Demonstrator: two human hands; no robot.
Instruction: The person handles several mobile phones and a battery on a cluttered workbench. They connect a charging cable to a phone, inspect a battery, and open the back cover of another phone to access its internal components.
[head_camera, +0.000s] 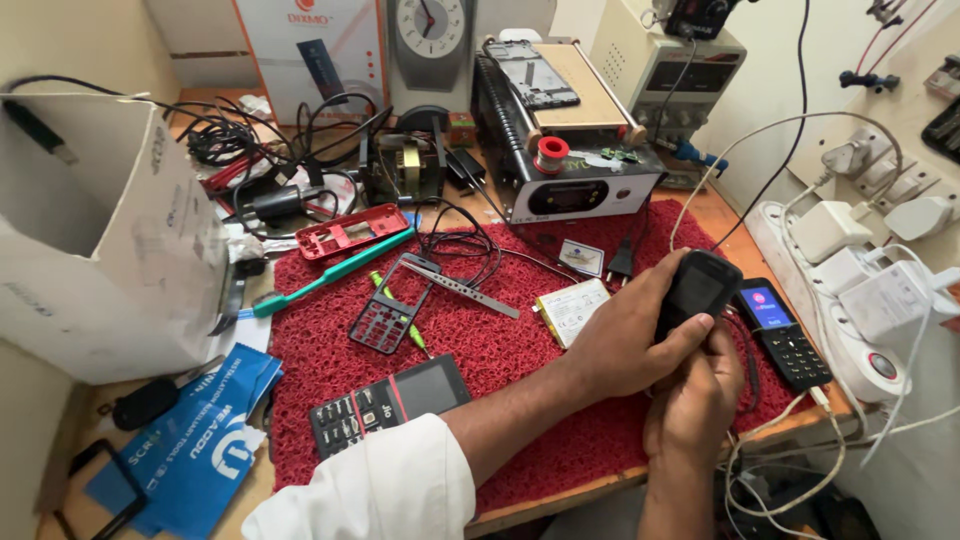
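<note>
Both my hands hold a small black phone (700, 285) upright above the right part of the red mat (500, 350). My left hand (625, 345), reaching across in a white sleeve, wraps the phone's left side with its fingers. My right hand (695, 400) comes up from the bottom edge and grips the phone from below. Only the phone's dark back shows.
On the mat lie a black keypad phone (385, 405), a keypad frame (385, 312), a battery (572, 310), a teal toothbrush (330, 272) and a red phone housing (350, 232). A lit keypad phone (785, 342) lies right. A power strip with chargers (850, 270), bench machines (570, 130) and a white box (110, 230) surround it.
</note>
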